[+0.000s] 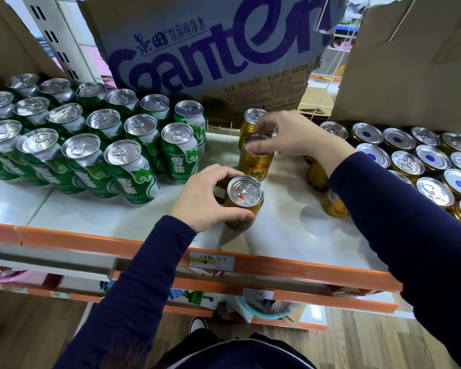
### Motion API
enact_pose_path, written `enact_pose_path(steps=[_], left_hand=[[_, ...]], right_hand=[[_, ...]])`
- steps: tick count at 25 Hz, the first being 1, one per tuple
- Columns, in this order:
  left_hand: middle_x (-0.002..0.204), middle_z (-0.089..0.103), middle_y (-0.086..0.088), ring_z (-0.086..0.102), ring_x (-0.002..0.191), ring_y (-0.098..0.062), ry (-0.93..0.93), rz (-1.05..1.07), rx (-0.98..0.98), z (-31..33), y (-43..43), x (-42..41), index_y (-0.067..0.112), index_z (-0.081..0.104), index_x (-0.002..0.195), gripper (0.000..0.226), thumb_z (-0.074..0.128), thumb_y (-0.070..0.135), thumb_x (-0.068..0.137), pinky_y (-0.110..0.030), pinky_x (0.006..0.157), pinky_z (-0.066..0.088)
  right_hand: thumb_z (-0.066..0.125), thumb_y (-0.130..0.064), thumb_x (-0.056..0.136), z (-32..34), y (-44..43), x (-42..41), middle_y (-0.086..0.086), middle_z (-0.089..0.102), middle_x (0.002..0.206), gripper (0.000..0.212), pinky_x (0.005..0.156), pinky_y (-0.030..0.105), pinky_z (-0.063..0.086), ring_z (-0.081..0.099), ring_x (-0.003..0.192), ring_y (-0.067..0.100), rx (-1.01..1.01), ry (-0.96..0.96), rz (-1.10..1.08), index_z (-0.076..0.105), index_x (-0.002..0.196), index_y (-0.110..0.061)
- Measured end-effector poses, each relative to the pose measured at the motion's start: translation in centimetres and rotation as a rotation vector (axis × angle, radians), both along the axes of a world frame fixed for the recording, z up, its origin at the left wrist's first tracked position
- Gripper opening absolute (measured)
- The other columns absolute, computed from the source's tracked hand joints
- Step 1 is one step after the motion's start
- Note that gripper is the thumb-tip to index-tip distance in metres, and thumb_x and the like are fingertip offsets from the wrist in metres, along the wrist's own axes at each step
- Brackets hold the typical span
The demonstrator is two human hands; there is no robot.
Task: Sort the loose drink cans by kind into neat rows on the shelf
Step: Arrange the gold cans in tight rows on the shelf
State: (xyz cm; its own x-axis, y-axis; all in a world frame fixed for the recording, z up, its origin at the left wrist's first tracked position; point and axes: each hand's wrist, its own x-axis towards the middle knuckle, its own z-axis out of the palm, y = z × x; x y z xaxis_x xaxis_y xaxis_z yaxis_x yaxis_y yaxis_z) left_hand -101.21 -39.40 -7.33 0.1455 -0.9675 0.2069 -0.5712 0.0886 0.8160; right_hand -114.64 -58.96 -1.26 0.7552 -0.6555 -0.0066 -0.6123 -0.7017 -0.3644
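On the white shelf (91,209) three gold Red Bull cans stand in a line running back from the front edge. My left hand (205,195) grips the nearest gold can (244,201) around its side. My right hand (290,137) holds the middle gold can (256,162) by its top rim. Behind it stands a third gold can (252,119). Green beer cans (133,169) fill several neat rows on the left. More gold cans (421,166) crowd the right side, partly hidden by my right arm.
A large Ganten water carton (210,49) stands at the back, with plain cardboard boxes (410,62) to the right. The shelf's orange front rail (117,246) carries a price tag. Lower shelves and a wooden floor lie below.
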Motion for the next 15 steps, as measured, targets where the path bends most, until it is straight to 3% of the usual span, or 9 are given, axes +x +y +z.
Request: enact_pose_path(steps=[1, 3, 5, 7, 12, 15], left_hand=[[0.100, 0.062, 0.012, 0.057, 0.090, 0.000, 0.004, -0.001, -0.001, 0.0, 0.0, 0.0, 0.029, 0.065, 0.108, 0.063, 0.092, 0.039, 0.052, -0.006, 0.074, 0.041], [0.100, 0.061, 0.013, 0.057, 0.090, 0.002, 0.004, -0.001, 0.000, 0.0, 0.0, 0.0, 0.030, 0.065, 0.107, 0.061, 0.091, 0.038, 0.052, -0.004, 0.074, 0.040], [0.099, 0.061, 0.013, 0.056, 0.090, 0.002, 0.009, 0.000, 0.001, 0.0, 0.0, 0.0, 0.032, 0.064, 0.105, 0.059, 0.091, 0.037, 0.052, -0.004, 0.074, 0.039], [0.098, 0.062, 0.012, 0.057, 0.089, 0.001, 0.011, 0.003, -0.002, 0.1, -0.1, 0.0, 0.034, 0.063, 0.103, 0.059, 0.091, 0.037, 0.051, -0.004, 0.073, 0.040], [0.097, 0.062, 0.010, 0.058, 0.088, -0.001, 0.008, 0.008, -0.002, 0.0, -0.2, 0.0, 0.033, 0.064, 0.103, 0.059, 0.092, 0.038, 0.050, -0.007, 0.074, 0.041], [0.097, 0.062, 0.012, 0.057, 0.088, 0.000, -0.002, 0.010, -0.010, -0.1, -0.1, 0.0, 0.035, 0.064, 0.103, 0.060, 0.091, 0.038, 0.050, -0.005, 0.073, 0.040]], right_hand=[[0.061, -0.066, 0.078, 0.2, -0.6, 0.2, 0.000, 0.061, 0.101, 0.056, 0.064, 0.026, 0.045, 0.056, 0.090, 0.017, -0.062, -0.050, -0.066, 0.062, 0.109, -0.020], [0.055, -0.061, 0.085, 0.4, -1.8, 1.0, 0.006, 0.062, 0.109, 0.053, 0.071, 0.029, 0.045, 0.056, 0.097, 0.022, -0.169, -0.104, -0.156, 0.061, 0.114, -0.017], [0.057, -0.052, 0.088, 0.3, -2.4, 2.0, 0.008, 0.060, 0.124, 0.052, 0.085, 0.032, 0.046, 0.054, 0.110, 0.026, -0.125, -0.039, -0.133, 0.057, 0.126, -0.017], [0.059, -0.045, 0.089, 0.0, -2.4, 3.0, 0.007, 0.059, 0.129, 0.051, 0.087, 0.031, 0.045, 0.054, 0.113, 0.026, -0.031, -0.008, -0.119, 0.055, 0.131, -0.017], [0.070, -0.042, 0.080, 0.3, -2.0, 3.3, 0.005, 0.064, 0.109, 0.047, 0.072, 0.027, 0.044, 0.054, 0.090, 0.019, -0.026, -0.071, -0.167, 0.066, 0.117, -0.014], [0.071, -0.042, 0.078, 0.5, -1.6, 3.0, 0.005, 0.064, 0.106, 0.045, 0.075, 0.030, 0.050, 0.057, 0.090, 0.021, -0.016, -0.093, -0.180, 0.068, 0.113, -0.014]])
